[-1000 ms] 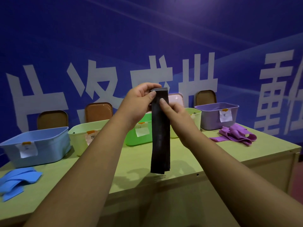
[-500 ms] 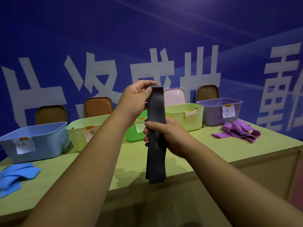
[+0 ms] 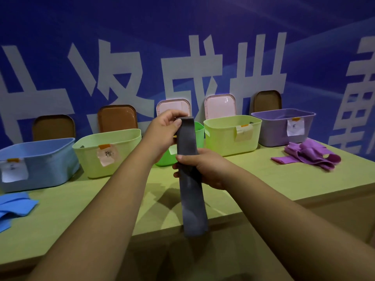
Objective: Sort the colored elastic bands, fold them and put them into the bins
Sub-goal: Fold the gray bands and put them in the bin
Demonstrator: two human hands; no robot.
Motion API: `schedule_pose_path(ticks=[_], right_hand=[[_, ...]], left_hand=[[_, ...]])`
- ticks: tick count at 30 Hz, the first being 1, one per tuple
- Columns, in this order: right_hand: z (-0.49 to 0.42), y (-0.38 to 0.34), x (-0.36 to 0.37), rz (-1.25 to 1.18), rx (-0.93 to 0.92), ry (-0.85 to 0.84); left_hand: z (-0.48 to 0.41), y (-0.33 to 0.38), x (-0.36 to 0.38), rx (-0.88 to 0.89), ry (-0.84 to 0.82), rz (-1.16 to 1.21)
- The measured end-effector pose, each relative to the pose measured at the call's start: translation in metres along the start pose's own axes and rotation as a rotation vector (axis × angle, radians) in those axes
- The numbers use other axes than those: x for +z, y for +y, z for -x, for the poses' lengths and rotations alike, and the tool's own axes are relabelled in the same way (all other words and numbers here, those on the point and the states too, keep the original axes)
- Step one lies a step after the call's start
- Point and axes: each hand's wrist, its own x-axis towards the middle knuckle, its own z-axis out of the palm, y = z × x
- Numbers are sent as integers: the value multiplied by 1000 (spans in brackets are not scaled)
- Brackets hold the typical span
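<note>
Band [image 3: 191, 201], dark grey, hangs upright in front of me, long axis vertical, its free end dangling past the near edge of the table [image 3: 81, 209]. My left hand [image 3: 162, 134] pinches the top end. My right hand [image 3: 205, 169] wraps round the middle, nearer the loose half, so I judge the fold upward falls to it. Just behind stands the bright green bin [image 3: 199, 130], nearest of the row; what it or its neighbours hold I cannot see.
</note>
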Motion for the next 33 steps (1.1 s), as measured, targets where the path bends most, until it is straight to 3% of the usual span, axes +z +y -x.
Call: schedule_pose_path(ticks=[3, 7, 13, 25, 33], right_hand=[[-29, 13, -10, 129, -17, 68], [-56, 20, -26, 208, -25, 26], [-97, 19, -46, 168, -163, 152], [-119, 50, -60, 128, -212, 138], [-110, 52, -61, 101, -202, 97]], left_hand=[[-12, -23, -3, -11, -9, -11], [-28, -54, -8, 7, 23, -97], [-38, -98, -12, 43, 28, -277], [-37, -141, -15, -17, 109, -214], [-30, -143, -18, -103, 76, -77]])
